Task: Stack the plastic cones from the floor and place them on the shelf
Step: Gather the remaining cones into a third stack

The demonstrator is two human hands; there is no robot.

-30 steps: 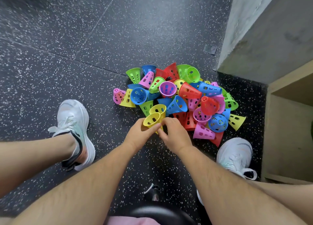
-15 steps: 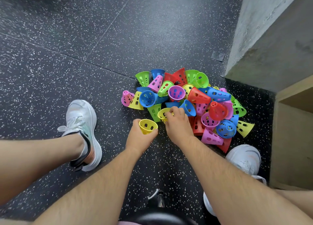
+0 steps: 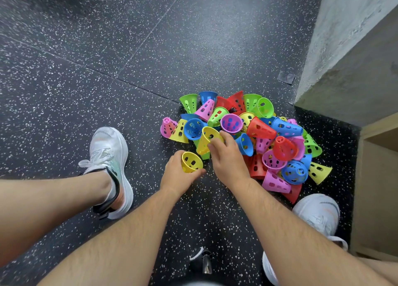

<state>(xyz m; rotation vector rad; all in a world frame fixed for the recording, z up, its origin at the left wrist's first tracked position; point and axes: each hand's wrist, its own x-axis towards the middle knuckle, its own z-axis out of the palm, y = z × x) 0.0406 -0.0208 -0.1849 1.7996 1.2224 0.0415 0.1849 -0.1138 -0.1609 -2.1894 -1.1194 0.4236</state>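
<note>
A heap of perforated plastic cones in red, blue, green, pink, purple and yellow lies on the dark speckled floor. My left hand grips a yellow cone, mouth up, just in front of the heap. My right hand holds a second yellow cone by its rim, lifted at the heap's near left edge, wide mouth up and tilted away. The two yellow cones are apart. A wooden shelf unit stands at the right edge.
My white shoes rest on the floor, one at the left and one at the right beside the heap. A grey concrete wall corner rises behind the heap. Open floor spreads to the left and back.
My right hand has left the left hand, reached into the heap and lifted a second yellow cone. The left hand keeps its yellow cone and has moved slightly back.
</note>
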